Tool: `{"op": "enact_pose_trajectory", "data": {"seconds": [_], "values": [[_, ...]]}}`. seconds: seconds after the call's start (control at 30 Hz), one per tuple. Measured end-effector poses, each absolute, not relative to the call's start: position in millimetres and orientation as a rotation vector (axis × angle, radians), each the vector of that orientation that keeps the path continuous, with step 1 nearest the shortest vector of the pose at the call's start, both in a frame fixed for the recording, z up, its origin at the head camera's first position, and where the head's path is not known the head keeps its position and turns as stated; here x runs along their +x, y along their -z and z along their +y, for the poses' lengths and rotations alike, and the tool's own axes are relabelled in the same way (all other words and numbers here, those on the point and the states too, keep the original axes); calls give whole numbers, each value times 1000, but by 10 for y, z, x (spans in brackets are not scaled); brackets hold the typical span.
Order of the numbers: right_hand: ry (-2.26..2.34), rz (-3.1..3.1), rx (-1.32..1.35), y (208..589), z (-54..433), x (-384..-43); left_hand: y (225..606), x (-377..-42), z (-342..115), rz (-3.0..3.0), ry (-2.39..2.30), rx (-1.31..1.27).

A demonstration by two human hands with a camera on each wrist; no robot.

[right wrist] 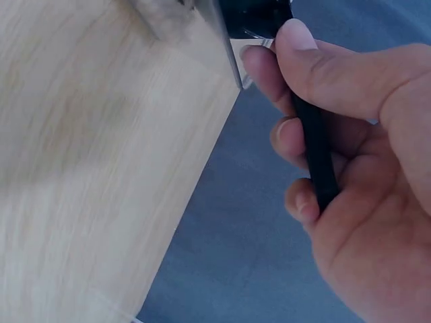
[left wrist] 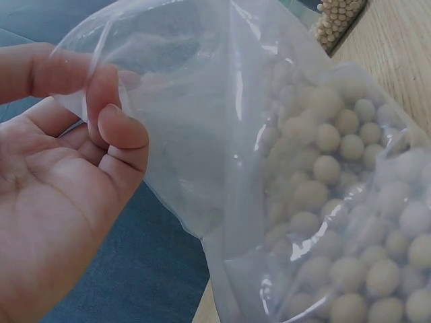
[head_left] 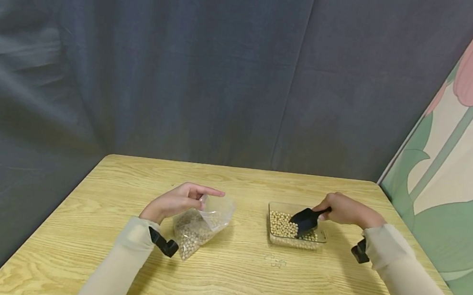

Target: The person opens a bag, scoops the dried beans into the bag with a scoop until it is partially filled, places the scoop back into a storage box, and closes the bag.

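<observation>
My left hand (head_left: 176,202) pinches the upper edge of a clear plastic bag (left wrist: 182,148), whose mouth gapes toward the right. Pale round beans (left wrist: 357,269) fill the lower part of the bag, which rests on the table. On the right, my right hand (head_left: 346,210) grips the handle (right wrist: 315,151) of a black scoop (head_left: 305,220). The scoop's blade dips into a clear rectangular container (head_left: 295,244) holding a layer of the same beans (head_left: 281,224). In the right wrist view only the back of the scoop and a container edge show.
A wooden table (head_left: 222,285) carries everything. Small clear bits (head_left: 275,261) lie in front of the container. A dark curtain (head_left: 206,67) hangs behind the table, and a flower-patterned cloth (head_left: 453,189) stands along the right side.
</observation>
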State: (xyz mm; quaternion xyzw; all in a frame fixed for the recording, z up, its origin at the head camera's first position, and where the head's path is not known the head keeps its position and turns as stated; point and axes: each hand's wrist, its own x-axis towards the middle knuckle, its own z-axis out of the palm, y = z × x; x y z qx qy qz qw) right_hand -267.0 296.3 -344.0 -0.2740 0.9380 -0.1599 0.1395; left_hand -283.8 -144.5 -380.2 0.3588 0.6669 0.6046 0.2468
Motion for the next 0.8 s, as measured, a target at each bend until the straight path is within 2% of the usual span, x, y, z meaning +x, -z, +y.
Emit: {"op": "enact_pose_trajectory", "data": {"seconds": [0.8], "values": [[676, 2698, -938, 3756, 2974, -2726, 3796, -2799, -1425, 1812, -1664, 953]]}}
